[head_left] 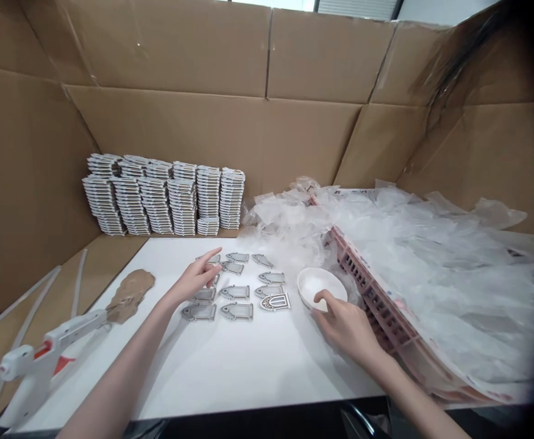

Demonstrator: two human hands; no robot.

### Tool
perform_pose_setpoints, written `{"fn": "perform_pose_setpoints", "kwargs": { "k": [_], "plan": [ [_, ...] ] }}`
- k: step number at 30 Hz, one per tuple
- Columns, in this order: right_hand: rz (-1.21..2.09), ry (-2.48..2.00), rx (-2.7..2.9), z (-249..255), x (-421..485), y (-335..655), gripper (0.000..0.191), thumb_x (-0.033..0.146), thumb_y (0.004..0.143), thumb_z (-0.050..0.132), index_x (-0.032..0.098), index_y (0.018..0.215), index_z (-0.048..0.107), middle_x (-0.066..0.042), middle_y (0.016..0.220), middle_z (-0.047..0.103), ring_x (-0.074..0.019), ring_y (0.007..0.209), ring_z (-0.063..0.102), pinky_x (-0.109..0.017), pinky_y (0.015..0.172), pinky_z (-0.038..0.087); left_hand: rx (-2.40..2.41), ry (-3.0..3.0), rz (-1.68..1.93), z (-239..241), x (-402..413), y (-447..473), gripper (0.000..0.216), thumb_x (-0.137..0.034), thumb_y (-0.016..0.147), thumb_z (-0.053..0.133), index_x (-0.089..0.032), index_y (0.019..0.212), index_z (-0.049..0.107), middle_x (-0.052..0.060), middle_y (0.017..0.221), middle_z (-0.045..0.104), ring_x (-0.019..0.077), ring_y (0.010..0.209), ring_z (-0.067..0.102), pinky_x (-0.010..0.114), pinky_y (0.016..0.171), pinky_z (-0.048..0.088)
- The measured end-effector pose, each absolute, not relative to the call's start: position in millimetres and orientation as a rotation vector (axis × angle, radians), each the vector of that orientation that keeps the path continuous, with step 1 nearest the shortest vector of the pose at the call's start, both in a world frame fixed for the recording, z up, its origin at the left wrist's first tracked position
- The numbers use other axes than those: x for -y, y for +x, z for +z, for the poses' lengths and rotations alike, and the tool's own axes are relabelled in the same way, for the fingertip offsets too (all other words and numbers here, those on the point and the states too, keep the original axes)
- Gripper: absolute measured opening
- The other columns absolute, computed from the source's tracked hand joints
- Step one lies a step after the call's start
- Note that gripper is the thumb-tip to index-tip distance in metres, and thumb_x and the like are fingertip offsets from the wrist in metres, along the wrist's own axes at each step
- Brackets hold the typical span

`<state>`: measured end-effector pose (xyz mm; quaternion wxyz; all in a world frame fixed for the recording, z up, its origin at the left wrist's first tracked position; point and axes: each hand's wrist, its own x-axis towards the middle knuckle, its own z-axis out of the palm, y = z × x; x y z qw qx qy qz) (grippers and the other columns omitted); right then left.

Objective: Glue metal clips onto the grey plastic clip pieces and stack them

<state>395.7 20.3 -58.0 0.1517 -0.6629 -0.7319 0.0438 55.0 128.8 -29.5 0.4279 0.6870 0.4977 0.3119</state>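
My left hand [197,277] hovers over the left column of small grey arched frames [234,292], its index finger stretched out and its thumb apart. No object shows in it. My right hand [347,323] is at the near rim of a white bowl [313,277], thumb and index finger curled together. Whatever those fingertips pinch, if anything, is too small or hidden to make out. Several arched frames lie in rows on the white tabletop [230,372]. One silver frame with scrollwork [275,302] lies at the right column's near end, overlapping the frame behind it.
Stacks of similar frames [157,204] stand along the back cardboard wall [166,128]. A white glue gun [42,360] lies at left, its nozzle over a brown patch [132,292]. On the right, a pink basket [372,286] overflows with clear plastic bags [436,274].
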Motion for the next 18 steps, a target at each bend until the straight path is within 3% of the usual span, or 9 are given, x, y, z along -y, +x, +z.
{"fn": "perform_pose_setpoints", "kwargs": {
  "k": [3,8,18],
  "plan": [
    [0.135,-1.805,2.102,-56,-29,378,0.018,0.035,0.088,0.049,0.025,0.102,0.055,0.000,0.069,0.063,-0.0190,0.060,0.060,-0.025,0.054,0.032,-1.267,1.733,0.772,-31,-129,56,0.069,-0.045,0.086,0.052,-0.015,0.146,0.036,-0.006,0.055,0.046,0.0136,0.054,0.043,0.023,0.053,0.034],
    [0.195,-1.569,2.373,-54,-50,337,0.016,0.022,0.087,0.053,0.023,0.101,0.059,-0.004,0.097,0.069,-0.0216,0.090,0.062,-0.028,0.070,0.041,-1.278,1.754,0.770,-33,-130,57,0.066,-0.045,0.087,0.050,-0.016,0.145,0.038,-0.006,0.056,0.047,0.0139,0.056,0.045,0.023,0.056,0.035],
    [0.118,-1.627,2.580,-56,-68,326,0.012,0.022,0.086,0.062,0.019,0.098,0.060,-0.007,0.098,0.068,-0.0251,0.093,0.060,-0.031,0.069,0.042,-1.259,1.745,0.785,-37,-134,51,0.064,-0.044,0.088,0.050,-0.015,0.144,0.039,-0.006,0.056,0.049,0.0137,0.057,0.045,0.024,0.058,0.036]
  ]
}}
